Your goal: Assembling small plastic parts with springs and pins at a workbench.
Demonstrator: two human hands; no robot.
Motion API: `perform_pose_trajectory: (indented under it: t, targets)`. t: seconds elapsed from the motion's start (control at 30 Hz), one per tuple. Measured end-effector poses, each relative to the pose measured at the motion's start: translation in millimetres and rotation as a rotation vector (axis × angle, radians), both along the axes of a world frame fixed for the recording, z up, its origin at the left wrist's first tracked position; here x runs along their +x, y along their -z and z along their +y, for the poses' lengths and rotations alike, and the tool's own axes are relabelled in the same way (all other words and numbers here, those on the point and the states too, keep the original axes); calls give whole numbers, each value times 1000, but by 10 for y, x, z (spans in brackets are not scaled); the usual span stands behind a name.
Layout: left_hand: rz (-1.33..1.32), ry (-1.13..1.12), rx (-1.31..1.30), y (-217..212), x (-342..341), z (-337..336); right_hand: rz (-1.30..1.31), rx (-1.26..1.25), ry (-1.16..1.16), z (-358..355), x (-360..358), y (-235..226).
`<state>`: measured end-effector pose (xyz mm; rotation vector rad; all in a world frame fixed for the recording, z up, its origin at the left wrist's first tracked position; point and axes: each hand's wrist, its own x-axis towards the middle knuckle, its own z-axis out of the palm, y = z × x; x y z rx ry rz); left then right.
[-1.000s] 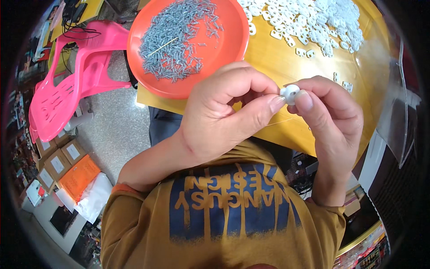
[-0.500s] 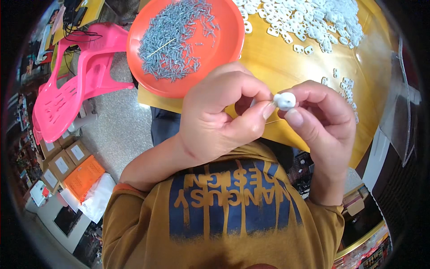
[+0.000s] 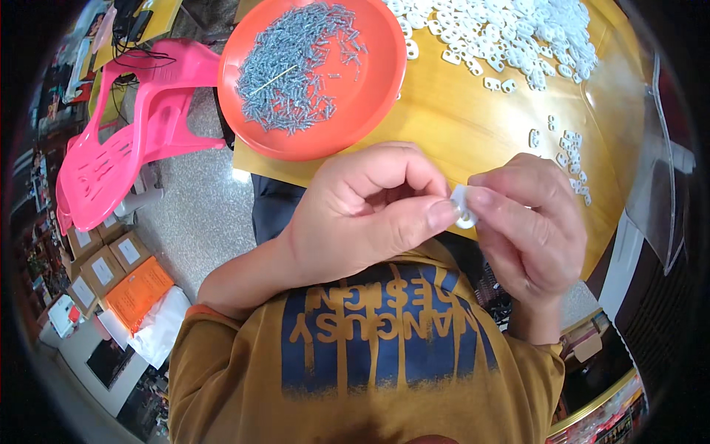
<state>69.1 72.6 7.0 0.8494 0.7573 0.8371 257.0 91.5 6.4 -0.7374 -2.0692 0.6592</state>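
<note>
A small white plastic piece (image 3: pixel 461 204), shaped like part of a cord lock, is between my two hands above the table's near edge. The thumb and bent fingers of my right hand (image 3: pixel 529 222) pinch it from the right. My left hand (image 3: pixel 377 203) is closed in a pinch, its thumb tip against the left side of the piece. Whatever lies between the left fingertips is too small and covered to make out. Beyond my left hand, an orange-red plate (image 3: pixel 370 111) holds a heap of small metal springs (image 3: pixel 285 74) with a thin pale stick on top.
A large pile of white two-hole pieces (image 3: pixel 518 37) covers the far right of the yellow table (image 3: pixel 436 111). Several pieces with greyish centres (image 3: pixel 573 152) lie nearer, along the right. Left of the table stand a pink plastic chair (image 3: pixel 111 163) and cardboard boxes (image 3: pixel 103 270).
Both hands have come lower, toward my body. The white piece has turned from its rounded face to a narrower side, and my right fingers have folded further over it.
</note>
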Motion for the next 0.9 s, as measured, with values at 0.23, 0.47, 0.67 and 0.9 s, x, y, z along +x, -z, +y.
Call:
perform_pose_trajectory:
  t: [0.23,0.47,0.67,0.9]
  targets:
    - [-2,34,-113,-71,6,-40,138,-223,-2,-119,-10,22]
    - [62,63,-15,-31,-13,-69,250,-357,-36,-198,-28,63]
    - [127,68,82,-19,-21,-82,267,-287,34,-199,-79,73]
    - [210,90,172,-19,-43,-3,254,-358,27,-168,-64,74]
